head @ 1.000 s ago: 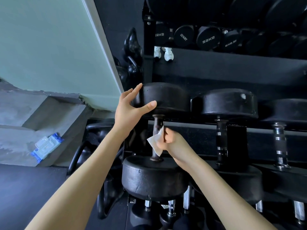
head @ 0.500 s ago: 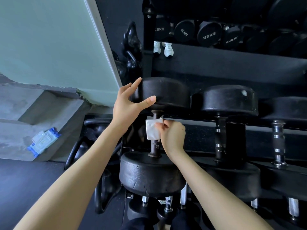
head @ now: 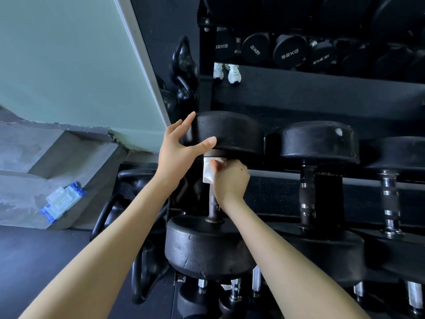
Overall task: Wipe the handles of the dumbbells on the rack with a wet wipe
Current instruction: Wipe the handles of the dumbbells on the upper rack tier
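Currently touching upper dumbbell head (head: 230,132) with spread left hand (head: 177,148), pinching wipe (head: 208,170) round top of handle (head: 213,203) with curled right hand (head: 231,178)

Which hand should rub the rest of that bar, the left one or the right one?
The right hand: it pinches the wipe against the top of the handle, with bare handle below. The left hand only rests on the dumbbell's upper head.

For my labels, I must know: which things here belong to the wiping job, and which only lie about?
Job: wet wipe, right hand holding it, dumbbell handle, left hand on the dumbbell head, neighbouring dumbbells.
Lying about: wipe pack, kettlebells, white shoes.
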A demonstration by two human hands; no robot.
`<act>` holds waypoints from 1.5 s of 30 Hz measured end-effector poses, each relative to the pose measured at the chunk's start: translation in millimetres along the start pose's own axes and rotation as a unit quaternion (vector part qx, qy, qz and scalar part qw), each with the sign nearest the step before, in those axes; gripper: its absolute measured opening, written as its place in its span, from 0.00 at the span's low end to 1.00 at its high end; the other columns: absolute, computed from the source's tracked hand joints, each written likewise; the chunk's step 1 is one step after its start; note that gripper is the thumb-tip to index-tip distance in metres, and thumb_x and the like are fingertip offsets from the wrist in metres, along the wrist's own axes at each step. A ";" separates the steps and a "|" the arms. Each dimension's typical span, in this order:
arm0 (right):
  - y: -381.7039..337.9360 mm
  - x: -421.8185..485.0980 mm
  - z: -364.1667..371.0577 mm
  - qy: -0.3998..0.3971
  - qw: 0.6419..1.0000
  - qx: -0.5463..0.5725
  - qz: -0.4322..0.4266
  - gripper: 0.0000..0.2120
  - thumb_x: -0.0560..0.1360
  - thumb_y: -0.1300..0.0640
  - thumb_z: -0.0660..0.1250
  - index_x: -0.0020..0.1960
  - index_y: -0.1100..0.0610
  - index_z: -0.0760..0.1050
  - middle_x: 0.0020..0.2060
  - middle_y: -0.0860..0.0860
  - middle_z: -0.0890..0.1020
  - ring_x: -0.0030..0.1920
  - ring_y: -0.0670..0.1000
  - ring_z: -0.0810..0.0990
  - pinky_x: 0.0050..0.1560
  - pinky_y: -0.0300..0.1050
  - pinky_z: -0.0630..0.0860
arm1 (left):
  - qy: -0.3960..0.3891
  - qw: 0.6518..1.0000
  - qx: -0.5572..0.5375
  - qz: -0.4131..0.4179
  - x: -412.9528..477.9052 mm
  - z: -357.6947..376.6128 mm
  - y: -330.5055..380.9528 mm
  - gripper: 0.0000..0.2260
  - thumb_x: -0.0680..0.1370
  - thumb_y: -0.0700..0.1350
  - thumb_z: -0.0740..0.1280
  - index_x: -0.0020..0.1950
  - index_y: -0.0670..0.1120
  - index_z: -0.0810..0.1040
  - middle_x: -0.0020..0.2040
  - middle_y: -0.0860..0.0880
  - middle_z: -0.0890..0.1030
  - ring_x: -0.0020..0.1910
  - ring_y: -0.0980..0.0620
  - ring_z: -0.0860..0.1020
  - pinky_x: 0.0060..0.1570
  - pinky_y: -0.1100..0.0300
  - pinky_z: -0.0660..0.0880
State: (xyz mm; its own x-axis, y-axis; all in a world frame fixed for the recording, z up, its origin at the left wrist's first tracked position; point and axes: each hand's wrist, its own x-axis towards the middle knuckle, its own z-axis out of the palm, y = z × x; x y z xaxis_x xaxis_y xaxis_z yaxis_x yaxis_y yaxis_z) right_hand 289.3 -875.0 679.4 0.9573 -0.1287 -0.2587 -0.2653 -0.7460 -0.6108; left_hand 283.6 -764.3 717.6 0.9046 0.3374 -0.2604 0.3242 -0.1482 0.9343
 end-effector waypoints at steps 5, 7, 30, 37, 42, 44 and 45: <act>29.8 15.1 -1.2 -0.131 0.903 0.388 0.128 0.05 0.74 0.60 0.69 0.45 0.63 0.78 0.38 0.53 0.81 0.40 0.51 0.80 0.51 0.46 0.79 | 0.004 1.000 -0.006 0.000 -1.7 1.1 1.3 0.32 0.69 0.53 0.75 0.70 0.62 0.67 0.71 0.55 0.65 0.71 0.57 0.62 0.66 0.62 0.58; 36.9 19.3 -4.3 -0.197 0.857 0.451 0.151 0.10 0.74 0.60 0.69 0.51 0.65 0.78 0.40 0.55 0.81 0.43 0.57 0.81 0.57 0.60 0.77 | 0.003 1.000 -0.004 0.000 -1.4 1.3 1.9 0.32 0.69 0.53 0.74 0.70 0.62 0.67 0.71 0.55 0.65 0.71 0.57 0.62 0.65 0.63 0.58; 45.3 24.8 -4.6 -0.230 0.862 0.438 0.106 0.02 0.74 0.61 0.69 0.46 0.60 0.78 0.40 0.54 0.81 0.44 0.55 0.81 0.54 0.58 0.78 | -0.002 1.000 -0.010 -0.013 0.5 -0.8 3.8 0.32 0.68 0.52 0.76 0.69 0.62 0.68 0.69 0.54 0.67 0.70 0.55 0.64 0.68 0.59 0.61; 63.0 14.2 -23.8 -0.375 0.891 0.244 0.072 0.09 0.71 0.60 0.73 0.49 0.64 0.80 0.43 0.55 0.84 0.43 0.50 0.83 0.47 0.43 0.80 | -0.001 1.000 -0.009 -0.020 0.4 -1.5 6.6 0.31 0.69 0.52 0.75 0.69 0.63 0.68 0.71 0.55 0.66 0.71 0.54 0.63 0.66 0.59 0.61; 62.5 -11.4 -28.1 -0.367 0.929 0.035 -0.015 0.16 0.68 0.57 0.75 0.27 0.57 0.71 0.25 0.45 0.71 0.28 0.41 0.70 0.28 0.30 0.65 | -0.001 1.000 -0.014 -0.017 -0.3 -0.8 6.3 0.31 0.69 0.51 0.75 0.70 0.62 0.67 0.71 0.55 0.65 0.71 0.54 0.62 0.64 0.61 0.60; 59.4 -18.4 -20.7 -0.338 0.941 -0.013 -0.030 0.18 0.69 0.55 0.74 0.28 0.57 0.67 0.25 0.46 0.68 0.30 0.46 0.69 0.27 0.34 0.62 | 0.000 1.000 -0.014 -0.015 -0.9 -0.5 5.5 0.31 0.69 0.52 0.75 0.70 0.62 0.67 0.71 0.55 0.65 0.72 0.54 0.62 0.65 0.60 0.60; 55.1 -20.1 -16.8 -0.320 0.946 -0.045 -0.029 0.18 0.70 0.55 0.73 0.30 0.57 0.66 0.27 0.47 0.68 0.33 0.48 0.70 0.27 0.34 0.61 | -0.001 1.000 -0.012 -0.015 -0.8 -0.6 4.9 0.32 0.69 0.52 0.75 0.70 0.62 0.67 0.71 0.55 0.65 0.72 0.54 0.62 0.66 0.59 0.60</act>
State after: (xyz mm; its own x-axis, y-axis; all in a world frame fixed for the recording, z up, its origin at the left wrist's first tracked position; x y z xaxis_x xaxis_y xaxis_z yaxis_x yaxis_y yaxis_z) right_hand 257.4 -924.5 663.5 0.6975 0.3132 -0.6445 -0.1766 -0.7965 -0.5783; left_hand 284.4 -764.8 722.5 0.8956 0.3388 -0.2882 0.3437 -0.1158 0.9319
